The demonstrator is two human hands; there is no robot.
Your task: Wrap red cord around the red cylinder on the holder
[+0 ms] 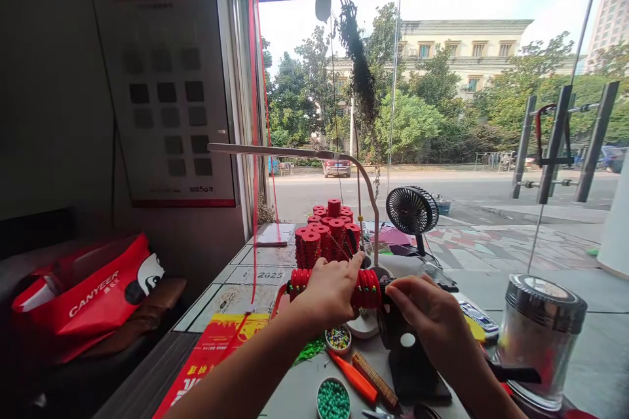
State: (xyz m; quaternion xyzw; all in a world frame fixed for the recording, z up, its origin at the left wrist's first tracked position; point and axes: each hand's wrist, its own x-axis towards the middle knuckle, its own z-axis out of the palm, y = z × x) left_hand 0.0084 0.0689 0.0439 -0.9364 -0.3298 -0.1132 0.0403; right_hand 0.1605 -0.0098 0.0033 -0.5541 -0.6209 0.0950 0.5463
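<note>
Taking the black stand (pixel 410 360) as my landmark, the red bag (pixel 93 294) lies far to its left on a dark seat. My left forearm comes up from the lower edge, slanting toward the stand, and my left hand (pixel 330 288) is curled over the row of red discs (pixel 339 288) mounted just above the stand's left side, index finger stretched out along the top. The bowl of green beads (pixel 333 399) sits just left of the stand's base. My right hand (pixel 432 314) hovers over the stand's top, fingers pinched together at the row's right end; what they pinch I cannot tell. Right of the stand is a glass jar (pixel 540 334).
</note>
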